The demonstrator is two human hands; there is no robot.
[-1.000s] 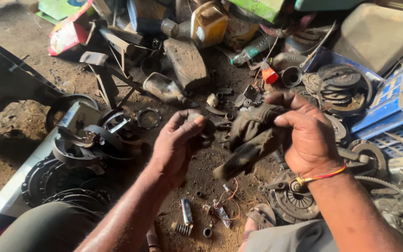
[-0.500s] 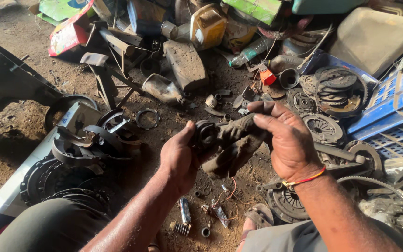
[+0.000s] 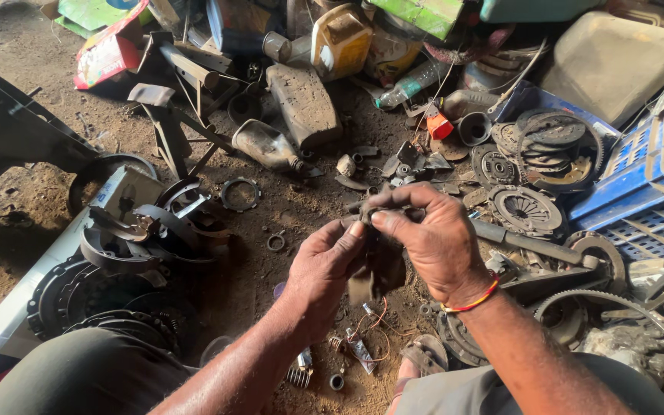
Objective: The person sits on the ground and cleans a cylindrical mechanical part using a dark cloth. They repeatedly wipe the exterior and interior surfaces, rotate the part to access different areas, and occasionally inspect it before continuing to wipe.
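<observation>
down in the head view, both hands meet over the dirt floor [image 3: 32, 200], just in front of the person's knees. the left hand [image 3: 323, 270] comes up from below with its fingers curled and the thumb pressed in, clamped on the lower side of a dark, greasy metal part [image 3: 382, 265]. the right hand [image 3: 428, 238] comes in from the right; its thumb and forefinger are pinched together on the top of the same part, the other fingers bent around it. a red and yellow thread band [image 3: 470, 301] sits on the right wrist. the part is held up between the two hands, clear of the ground, and its exact shape is hard to tell under the grime and the fingers.

right under the hands lie a small coil spring [image 3: 298, 375], a short metal piece with thin red wires [image 3: 361, 350] and a little ring [image 3: 336, 381]. to the left rest curved brake shoes [image 3: 147, 230] beside a dark clutch plate [image 3: 71, 296], with a toothed ring [image 3: 240, 194] a bit further up. to the right are round clutch discs [image 3: 528, 207], a big toothed gear [image 3: 616, 323] and a blue plastic crate [image 3: 647, 184]. at the top, a dusty yellow oil can [image 3: 341, 38] stands among bottles and scrap.
</observation>
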